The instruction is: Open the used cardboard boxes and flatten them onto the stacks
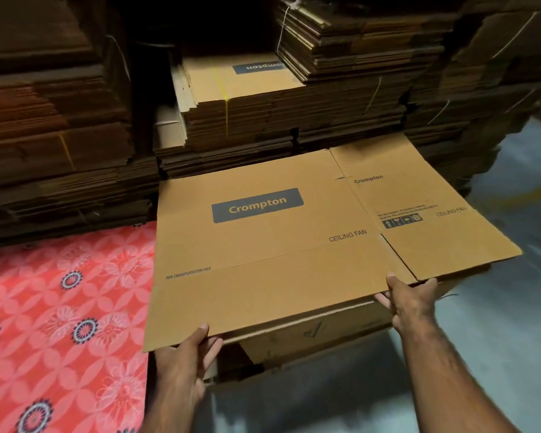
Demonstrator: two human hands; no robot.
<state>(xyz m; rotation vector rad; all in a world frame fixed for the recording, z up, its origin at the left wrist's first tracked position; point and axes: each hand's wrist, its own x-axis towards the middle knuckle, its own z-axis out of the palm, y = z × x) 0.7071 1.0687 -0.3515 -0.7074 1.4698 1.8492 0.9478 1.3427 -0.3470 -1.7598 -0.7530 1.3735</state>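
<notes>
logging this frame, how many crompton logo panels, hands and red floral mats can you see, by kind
Crompton dark logo panels: 2, one on the flattened box being held, one upside down on the stack behind
Hands: 2, left hand and right hand, both gripping the box's near edge
Red floral mat: 1
Total: 5

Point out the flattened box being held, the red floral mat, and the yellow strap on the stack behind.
flattened box [294,245], head view, middle of its top panel.
red floral mat [60,307], head view, patterned surface left of the box.
yellow strap [226,114], head view, the run down the stack's front.
</notes>
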